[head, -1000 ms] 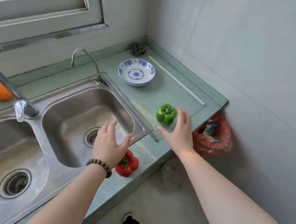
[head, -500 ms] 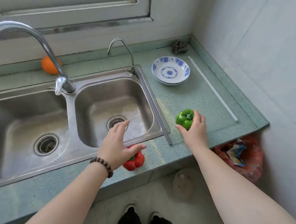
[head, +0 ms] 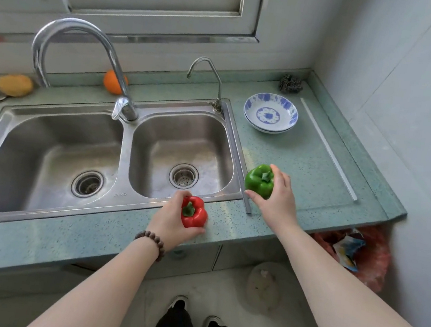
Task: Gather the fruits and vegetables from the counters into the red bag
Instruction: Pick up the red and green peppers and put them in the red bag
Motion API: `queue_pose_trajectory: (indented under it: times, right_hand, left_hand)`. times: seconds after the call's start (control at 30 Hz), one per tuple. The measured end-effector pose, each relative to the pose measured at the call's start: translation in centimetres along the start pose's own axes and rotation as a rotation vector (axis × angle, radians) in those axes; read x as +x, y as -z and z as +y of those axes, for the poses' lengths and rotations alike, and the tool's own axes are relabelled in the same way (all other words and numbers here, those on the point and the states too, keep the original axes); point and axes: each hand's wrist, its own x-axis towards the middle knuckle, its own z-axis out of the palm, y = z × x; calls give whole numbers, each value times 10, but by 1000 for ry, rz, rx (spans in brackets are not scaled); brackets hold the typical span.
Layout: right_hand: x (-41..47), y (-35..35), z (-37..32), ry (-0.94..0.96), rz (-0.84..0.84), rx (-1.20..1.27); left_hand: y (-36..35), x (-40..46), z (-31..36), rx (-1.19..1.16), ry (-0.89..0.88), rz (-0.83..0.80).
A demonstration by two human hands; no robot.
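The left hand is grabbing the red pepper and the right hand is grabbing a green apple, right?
Not quite. The head view shows the right hand on a green pepper, not an apple: it has a pepper's lobes and stem. The rest is right: the left hand is grabbing the red pepper.

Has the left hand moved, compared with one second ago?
Yes. The left hand went from over the sink rim down onto the red pepper.
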Motion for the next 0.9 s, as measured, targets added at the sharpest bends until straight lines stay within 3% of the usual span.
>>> queue_pose_trajectory:
  times: [0.4, 0.9]
  right_hand:
    - [1, -26, -74, 303, -172, 58]
    - [-104, -206, -250, 686, -636, 168]
  left_hand:
    - [53, -39, 1, -198, 110, 400]
    - [159, -217, -114, -190, 526, 932]
